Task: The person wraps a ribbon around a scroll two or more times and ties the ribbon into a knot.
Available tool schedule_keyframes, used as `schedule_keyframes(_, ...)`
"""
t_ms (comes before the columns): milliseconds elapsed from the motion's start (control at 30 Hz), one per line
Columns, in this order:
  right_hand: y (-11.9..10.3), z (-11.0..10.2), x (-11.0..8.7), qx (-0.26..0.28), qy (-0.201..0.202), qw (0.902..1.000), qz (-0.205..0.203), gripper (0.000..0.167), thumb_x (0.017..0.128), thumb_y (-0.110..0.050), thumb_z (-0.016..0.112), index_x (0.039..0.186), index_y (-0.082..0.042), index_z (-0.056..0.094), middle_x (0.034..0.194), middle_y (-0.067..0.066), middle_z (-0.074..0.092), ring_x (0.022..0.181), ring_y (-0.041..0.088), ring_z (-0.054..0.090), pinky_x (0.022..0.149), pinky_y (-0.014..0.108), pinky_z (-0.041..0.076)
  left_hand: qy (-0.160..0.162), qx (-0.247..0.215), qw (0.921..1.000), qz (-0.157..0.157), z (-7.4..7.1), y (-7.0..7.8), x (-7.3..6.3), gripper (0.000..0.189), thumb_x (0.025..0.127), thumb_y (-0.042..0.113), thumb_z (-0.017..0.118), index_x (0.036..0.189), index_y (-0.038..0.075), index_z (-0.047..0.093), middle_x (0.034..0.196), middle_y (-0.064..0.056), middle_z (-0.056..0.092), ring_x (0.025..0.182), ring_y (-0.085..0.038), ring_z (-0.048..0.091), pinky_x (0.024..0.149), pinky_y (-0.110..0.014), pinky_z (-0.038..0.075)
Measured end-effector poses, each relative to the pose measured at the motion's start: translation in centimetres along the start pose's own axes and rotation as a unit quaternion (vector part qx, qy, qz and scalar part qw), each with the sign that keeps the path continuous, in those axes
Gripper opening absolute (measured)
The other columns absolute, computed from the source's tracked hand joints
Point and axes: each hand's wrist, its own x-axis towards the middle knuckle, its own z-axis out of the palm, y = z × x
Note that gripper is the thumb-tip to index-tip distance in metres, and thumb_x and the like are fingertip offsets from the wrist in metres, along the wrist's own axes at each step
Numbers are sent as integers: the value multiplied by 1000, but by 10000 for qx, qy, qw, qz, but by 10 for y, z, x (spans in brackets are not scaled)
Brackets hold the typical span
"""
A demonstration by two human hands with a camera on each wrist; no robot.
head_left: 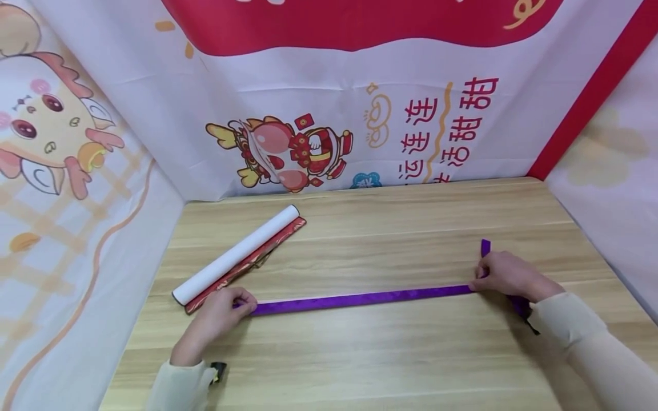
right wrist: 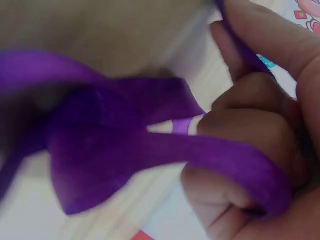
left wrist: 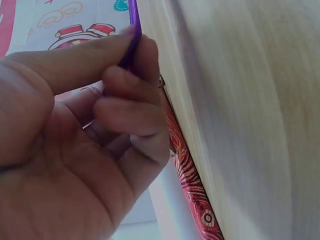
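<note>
With the left hand (head_left: 218,317) and right hand (head_left: 506,275) each pinching an end, the ribbon (head_left: 360,298) lies stretched across the near table (head_left: 390,354), apparently mid-straightening; next needs even tension.

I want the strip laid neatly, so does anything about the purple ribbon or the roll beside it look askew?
The purple ribbon lies taut and straight between the left hand and right hand, but past the right hand it bunches into loose folds. The white roll lies diagonally to it. Nothing looks damaged.
</note>
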Motion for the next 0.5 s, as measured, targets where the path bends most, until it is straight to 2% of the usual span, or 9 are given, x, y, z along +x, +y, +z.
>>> schedule_keyframes(200,7,-9,-2,-127,-133,9994,309,33,90,-35,82,72,-12,66,67,-4,55,61,12,49,54,25,38,-61,-248,9994,-214,-2,-4,-3,4,96,13,76,92,11,77,89,0,76,81,-11,63,74,-30,53)
schedule_keyframes(400,14,-8,-6,92,-165,9987,476,43,91,-40,81,66,-14,59,64,-6,49,59,11,47,51,24,37,125,-156,9995,-246,-1,-7,-4,4,95,13,76,91,11,77,88,1,76,78,-10,61,71,-29,50)
schedule_keyframes(500,15,-7,-5,214,-269,9973,646,44,92,-42,79,67,-14,58,63,-6,47,60,12,47,52,25,38,135,-135,9994,-278,-7,-5,-8,7,97,18,76,92,12,76,85,3,75,74,-10,59,67,-26,48)
